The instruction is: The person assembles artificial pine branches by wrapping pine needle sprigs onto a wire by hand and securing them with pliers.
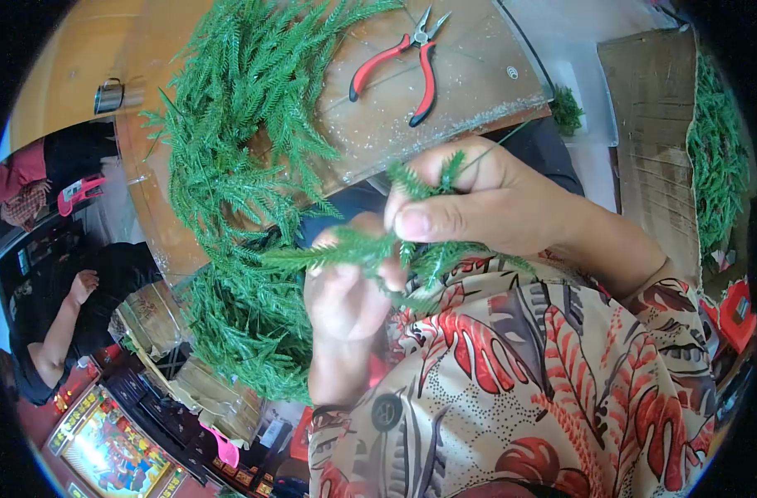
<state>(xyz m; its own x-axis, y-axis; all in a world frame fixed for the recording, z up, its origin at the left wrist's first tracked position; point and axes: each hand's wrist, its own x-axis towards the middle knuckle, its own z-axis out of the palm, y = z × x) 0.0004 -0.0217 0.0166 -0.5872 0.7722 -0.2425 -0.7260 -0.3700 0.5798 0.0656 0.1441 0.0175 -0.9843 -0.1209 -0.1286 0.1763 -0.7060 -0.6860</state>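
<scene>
Close to my chest, both hands hold a green artificial pine sprig [357, 249] with several needled tips. My right hand [486, 199] pinches its stem between thumb and fingers, and a thin bare stem end sticks out up to the right. My left hand [349, 295], slightly blurred, grips the sprig from below; some of its fingers are hidden behind the needles. A large heap of similar pine sprigs [237, 124] lies on the table [478, 75] and hangs over its edge beside my left hand. Red-handled pliers [424, 58] lie on the table with their handles spread.
A metal cup [108, 96] stands on the table's far left. At the right, a cardboard box [652, 124] stands beside more greenery [719, 158]. Small green scraps dot the tabletop. Another person's arm [58, 332] and a pink chair [79, 195] show at left.
</scene>
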